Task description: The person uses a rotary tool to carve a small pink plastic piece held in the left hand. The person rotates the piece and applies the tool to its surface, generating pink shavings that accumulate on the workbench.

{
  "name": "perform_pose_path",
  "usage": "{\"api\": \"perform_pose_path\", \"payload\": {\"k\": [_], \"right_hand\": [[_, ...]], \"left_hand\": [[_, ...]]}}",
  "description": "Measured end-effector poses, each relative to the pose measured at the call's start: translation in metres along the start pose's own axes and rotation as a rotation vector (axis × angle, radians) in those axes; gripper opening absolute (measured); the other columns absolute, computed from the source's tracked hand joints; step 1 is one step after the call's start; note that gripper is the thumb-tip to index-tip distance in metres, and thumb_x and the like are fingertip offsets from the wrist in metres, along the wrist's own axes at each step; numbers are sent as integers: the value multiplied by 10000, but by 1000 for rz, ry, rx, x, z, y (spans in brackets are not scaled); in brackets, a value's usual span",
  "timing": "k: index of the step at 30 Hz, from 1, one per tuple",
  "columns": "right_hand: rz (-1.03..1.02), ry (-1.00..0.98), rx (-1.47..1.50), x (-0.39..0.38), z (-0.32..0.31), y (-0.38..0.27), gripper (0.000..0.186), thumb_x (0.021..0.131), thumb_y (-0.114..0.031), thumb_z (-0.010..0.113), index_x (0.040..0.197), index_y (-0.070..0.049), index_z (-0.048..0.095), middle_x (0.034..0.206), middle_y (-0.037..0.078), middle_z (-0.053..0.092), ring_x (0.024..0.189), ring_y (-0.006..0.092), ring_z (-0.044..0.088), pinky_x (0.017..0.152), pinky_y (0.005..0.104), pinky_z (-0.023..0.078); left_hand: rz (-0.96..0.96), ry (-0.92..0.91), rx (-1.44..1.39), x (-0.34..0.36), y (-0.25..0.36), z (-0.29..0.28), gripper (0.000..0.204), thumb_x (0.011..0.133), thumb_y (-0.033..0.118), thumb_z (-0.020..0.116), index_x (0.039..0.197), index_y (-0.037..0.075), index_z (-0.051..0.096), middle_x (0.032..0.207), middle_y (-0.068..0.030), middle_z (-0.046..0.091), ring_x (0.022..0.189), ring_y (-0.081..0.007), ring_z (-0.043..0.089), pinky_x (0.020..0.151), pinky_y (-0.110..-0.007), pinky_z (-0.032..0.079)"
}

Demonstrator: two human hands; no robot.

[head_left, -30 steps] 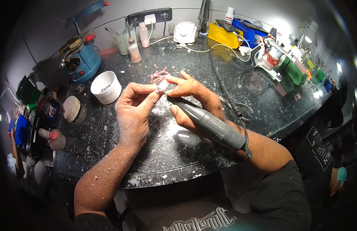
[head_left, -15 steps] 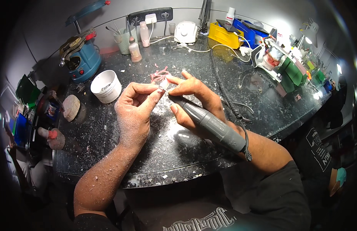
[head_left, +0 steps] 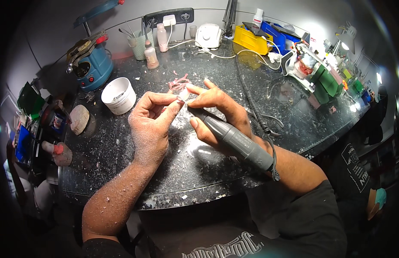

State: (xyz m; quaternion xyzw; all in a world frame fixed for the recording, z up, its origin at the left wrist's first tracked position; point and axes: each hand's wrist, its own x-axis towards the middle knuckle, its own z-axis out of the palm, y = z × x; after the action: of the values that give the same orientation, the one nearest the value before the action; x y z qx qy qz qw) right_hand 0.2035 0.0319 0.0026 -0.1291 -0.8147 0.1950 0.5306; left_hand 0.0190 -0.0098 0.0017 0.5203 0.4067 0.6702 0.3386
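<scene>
My left hand (head_left: 151, 122), dusted with fine pale powder, pinches a small pale piece (head_left: 179, 98) at its fingertips. My right hand (head_left: 223, 112) grips a dark grey rotary handpiece (head_left: 238, 142), its front end up against that piece, which the fingers partly hide. The handpiece's coiled cord hangs from its rear. Just behind my fingertips lie thin pink scraps (head_left: 178, 81) on the speckled dark worktop (head_left: 100, 159). A white round tub (head_left: 117, 98) stands left of my left hand, and a pale disc-shaped block (head_left: 79, 119) sits farther left. A slender metal tool (head_left: 274, 122) lies behind my right hand.
A blue machine (head_left: 92, 69), bottles (head_left: 151, 58), a white control box (head_left: 208, 36), a yellow bin (head_left: 249, 41), cables and a lamp (head_left: 348, 38) line the back. A pink-topped jar (head_left: 57, 152) is left. Other people show at the right (head_left: 358, 167) and left edges (head_left: 40, 193).
My hands hold the same piece and handpiece with very small shifts at the fingertips; the handpiece's rear cord sags slightly lower. The person at the left edge has moved.
</scene>
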Motion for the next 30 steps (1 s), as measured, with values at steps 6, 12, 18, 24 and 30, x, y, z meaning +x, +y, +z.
{"api": "perform_pose_path", "payload": {"k": [6, 12, 18, 24, 30], "right_hand": [[-2, -8, -10, 0, 0, 1, 347, 848, -10, 746, 1176, -46, 636, 1105, 87, 717, 1315, 390, 624, 1243, 632, 221], [-42, -2, -8, 1, -1, 1, 359, 839, 5, 735, 1179, -49, 632, 1102, 89, 714, 1307, 388, 630, 1244, 634, 217], [-61, 24, 2, 3, -6, 3, 356, 822, 24, 732, 1152, -58, 624, 1049, 86, 691, 1295, 378, 641, 1243, 639, 226], [-93, -20, -43, 3, -6, 2, 364, 822, 29, 735, 1159, -55, 626, 1055, 94, 696, 1284, 388, 647, 1237, 649, 228], [-57, 35, 14, 2, -2, 5, 392, 814, 26, 756, 1180, -53, 640, 1062, 98, 715, 1304, 401, 630, 1230, 672, 204]], "left_hand": [[21, -11, -10, 0, 0, -1, 97, 943, -26, 744, 1003, 7, 676, 1025, -66, 721, 956, -95, 681, 885, -248, 548], [31, -18, -74, 1, -1, 0, 105, 950, -37, 728, 1023, -3, 661, 1044, -88, 723, 976, -116, 691, 927, -268, 558], [-35, -60, -258, 5, -2, -2, 107, 960, -47, 707, 1040, -18, 642, 1062, -123, 722, 1019, -167, 715, 962, -313, 575], [-36, -69, -258, 5, -6, -4, 104, 960, -43, 709, 1033, -19, 640, 1059, -131, 724, 1029, -184, 722, 974, -323, 578], [-18, -72, -219, 3, -2, -4, 105, 958, -47, 709, 1029, -15, 640, 1054, -120, 721, 1030, -175, 717, 970, -314, 576]]}}
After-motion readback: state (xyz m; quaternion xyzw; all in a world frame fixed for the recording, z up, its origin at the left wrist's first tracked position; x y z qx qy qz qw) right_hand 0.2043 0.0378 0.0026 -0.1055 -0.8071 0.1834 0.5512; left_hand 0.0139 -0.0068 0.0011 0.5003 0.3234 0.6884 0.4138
